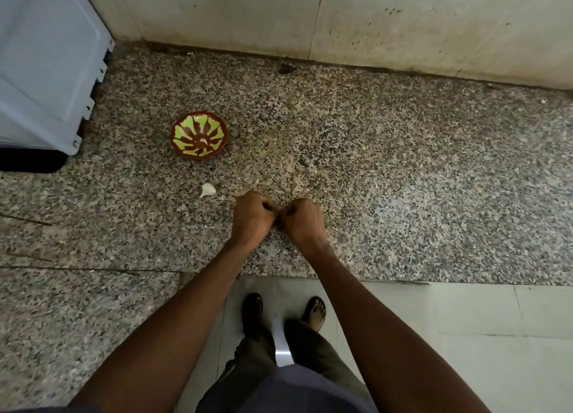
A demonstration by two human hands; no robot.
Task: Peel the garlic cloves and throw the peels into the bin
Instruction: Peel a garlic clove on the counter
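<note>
A: Where's the garlic? We see one unpeeled garlic clove (208, 190) lying on the granite desk (403, 164), just left of our left hand (251, 218), and nearer to us than the painted bowl (200, 139).

B: And there's a pale curved piece in the bottom of that bowl, probably a peeled clove, though it's too small for us to be sure. If we're working on another clove, it's hidden: both fists meet knuckle to knuckle and nothing shows between them.

A: So the fingers on both hands are curled tight. Whether they pinch a clove or skin, we cannot tell.

B: What could go wrong? We judge that a clove squeezed between the hands could shoot out and roll off the near edge onto the floor tiles (465, 335), since we're working close to that edge.

A: Also, flakes of peel could scatter over the speckled stone, where they'd be hard to spot. No bin is in view.

B: Pose: both forearms reach forward from our body, converging, wrists bent down, right hand (302, 223) touching the left above the desk.
</note>
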